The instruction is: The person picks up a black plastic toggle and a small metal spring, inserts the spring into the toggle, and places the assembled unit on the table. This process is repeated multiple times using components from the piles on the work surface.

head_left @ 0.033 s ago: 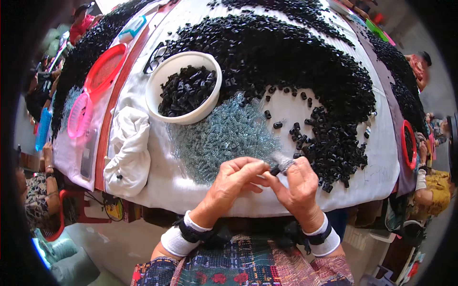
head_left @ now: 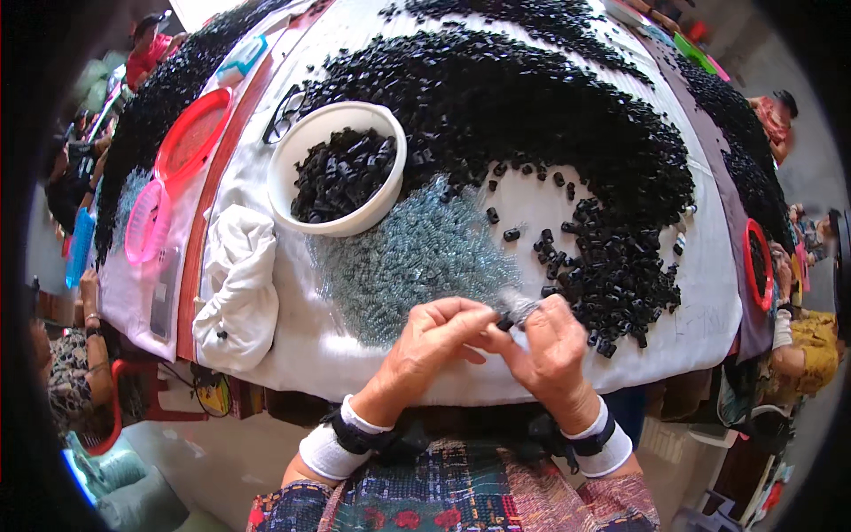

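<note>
At the near edge of the worktop (head_left: 292, 346), the left hand (head_left: 434, 341) and right hand (head_left: 554, 346) pinch one small black part (head_left: 505, 324) between fingertips, a spring seemingly going on (too small to tell). Just beyond lie loose springs (head_left: 417, 257); a white bowl (head_left: 288, 191) holds a modest share, while the black heap (head_left: 532, 115) looks largely unworked.

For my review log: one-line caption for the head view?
Both hands pinch a small black part above a heap of springs.
</note>
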The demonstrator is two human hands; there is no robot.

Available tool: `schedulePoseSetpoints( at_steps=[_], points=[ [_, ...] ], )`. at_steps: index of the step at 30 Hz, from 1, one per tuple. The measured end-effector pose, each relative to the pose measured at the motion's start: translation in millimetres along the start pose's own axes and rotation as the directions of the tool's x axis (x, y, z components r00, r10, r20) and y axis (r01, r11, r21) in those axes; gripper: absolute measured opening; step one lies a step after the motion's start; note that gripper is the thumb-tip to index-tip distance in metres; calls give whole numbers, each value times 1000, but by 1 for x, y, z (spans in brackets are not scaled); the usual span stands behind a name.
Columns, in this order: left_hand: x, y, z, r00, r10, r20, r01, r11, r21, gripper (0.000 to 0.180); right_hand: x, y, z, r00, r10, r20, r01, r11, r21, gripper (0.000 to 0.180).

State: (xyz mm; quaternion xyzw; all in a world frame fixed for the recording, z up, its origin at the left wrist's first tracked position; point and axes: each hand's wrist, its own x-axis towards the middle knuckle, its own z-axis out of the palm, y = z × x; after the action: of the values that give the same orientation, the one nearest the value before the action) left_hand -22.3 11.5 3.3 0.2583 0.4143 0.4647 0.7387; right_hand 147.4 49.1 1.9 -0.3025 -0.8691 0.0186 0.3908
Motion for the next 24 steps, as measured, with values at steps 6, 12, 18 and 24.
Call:
schedulePoseSetpoints(
  at_steps=[6, 12, 18, 24],
  points=[
    [-3, -1, -4, 996, -21, 92, -2, 970, 243, 20, 0, -8, -10, 977, 104, 184, -141, 970, 198, 29],
    [-1, 23, -8, 984, 162, -66, -160, 986, 37, 20, 3, 40, -29, 921, 373, 112, -373, 928, -23, 26],
    [11, 68, -43, 897, 347, -275, -403, 896, -186, 25, 2, 68, -17, 925, 342, 165, -311, 932, -188, 24],
    [14, 93, -57, 833, 420, -360, -516, 824, -234, 31, 9, 58, -8, 937, 276, 216, -247, 957, -148, 22]
  ],
)
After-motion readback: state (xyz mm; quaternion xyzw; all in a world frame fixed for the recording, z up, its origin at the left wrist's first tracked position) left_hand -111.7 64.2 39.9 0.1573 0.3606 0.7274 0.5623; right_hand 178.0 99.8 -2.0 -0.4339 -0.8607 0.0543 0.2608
